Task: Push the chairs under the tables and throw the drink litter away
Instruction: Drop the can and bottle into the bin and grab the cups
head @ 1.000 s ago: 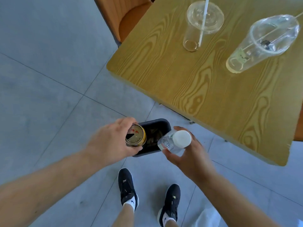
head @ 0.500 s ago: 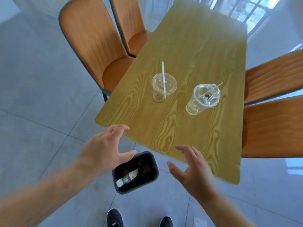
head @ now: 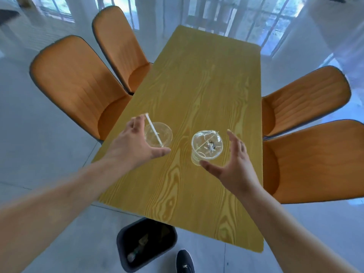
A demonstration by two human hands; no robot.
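Two clear plastic cups stand on the yellow wooden table [head: 206,91]. The left cup [head: 160,134] carries a lid and a white straw. My left hand [head: 136,146] is spread around its left side, fingers apart, and I cannot tell whether it touches. The right cup [head: 206,147] has a domed lid and a little yellow liquid at its bottom. My right hand [head: 232,164] is open just right of it and below it, thumb near its base. A black bin [head: 146,243] with litter inside sits on the floor by the table's near edge.
Four orange chairs stand at the table: near left chair [head: 76,83], far left chair [head: 122,44], far right chair [head: 305,95], near right chair [head: 315,160]. All have seats partly under the tabletop. Grey tiled floor surrounds the table. My dark shoe [head: 185,262] is beside the bin.
A can and a bottle left my hands into the bin. Both hands then rose from above the bin and reached forward over the table to the two cups.
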